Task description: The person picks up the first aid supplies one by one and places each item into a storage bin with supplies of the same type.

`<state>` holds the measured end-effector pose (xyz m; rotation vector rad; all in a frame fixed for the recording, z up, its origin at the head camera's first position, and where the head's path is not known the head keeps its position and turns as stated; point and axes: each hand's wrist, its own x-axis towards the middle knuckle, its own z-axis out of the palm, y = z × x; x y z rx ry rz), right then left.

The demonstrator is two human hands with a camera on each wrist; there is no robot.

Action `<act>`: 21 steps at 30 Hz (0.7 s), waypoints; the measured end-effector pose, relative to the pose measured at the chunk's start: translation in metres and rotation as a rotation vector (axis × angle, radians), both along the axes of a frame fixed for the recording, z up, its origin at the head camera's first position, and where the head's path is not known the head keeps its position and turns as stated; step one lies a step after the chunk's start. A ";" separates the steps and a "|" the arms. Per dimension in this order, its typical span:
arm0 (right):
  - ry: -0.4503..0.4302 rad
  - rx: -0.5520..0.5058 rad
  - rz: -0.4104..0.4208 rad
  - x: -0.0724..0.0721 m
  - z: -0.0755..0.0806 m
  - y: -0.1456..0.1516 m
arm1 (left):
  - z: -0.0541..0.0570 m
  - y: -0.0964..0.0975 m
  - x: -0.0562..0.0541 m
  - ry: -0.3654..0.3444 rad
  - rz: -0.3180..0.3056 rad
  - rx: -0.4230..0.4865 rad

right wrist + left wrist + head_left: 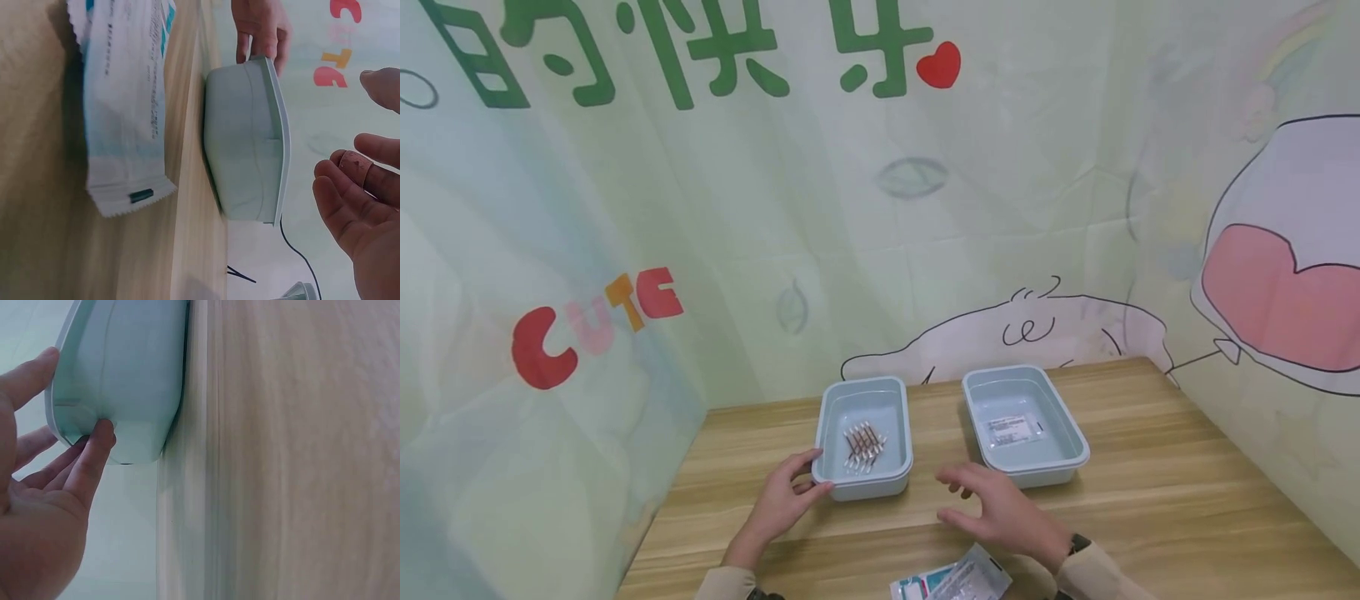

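Observation:
My left hand [781, 500] grips the near left corner of a light blue plastic basin [901, 417], thumb on its front rim and fingers along its side. In the left wrist view the fingertips [105, 428] press the basin's outer wall. Inside the basin lies a bunch of cotton swabs [865, 443] with brown sticks and white tips. My right hand [1000, 508] is held between the two basins, fingers loosely bent and nothing in them. In the right wrist view a bandage [355, 167] wraps one finger.
A second light blue basin [1067, 454] to the right holds a clear printed packet [1011, 429]. Sealed packets [973, 575] lie at the near edge of the wooden table [1180, 483], below my right hand. A printed curtain [775, 208] hangs behind.

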<state>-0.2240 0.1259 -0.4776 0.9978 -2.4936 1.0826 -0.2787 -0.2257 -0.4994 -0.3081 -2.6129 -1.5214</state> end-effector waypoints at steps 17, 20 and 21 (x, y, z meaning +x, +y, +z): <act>-0.001 -0.024 0.080 0.014 -0.005 0.002 | 0.002 0.000 0.001 -0.009 -0.008 0.007; -0.054 -0.014 0.084 0.016 -0.004 0.003 | 0.003 0.000 0.001 -0.015 -0.009 0.005; -0.065 -0.011 0.086 0.016 -0.004 0.003 | 0.003 0.000 0.001 -0.013 -0.009 0.004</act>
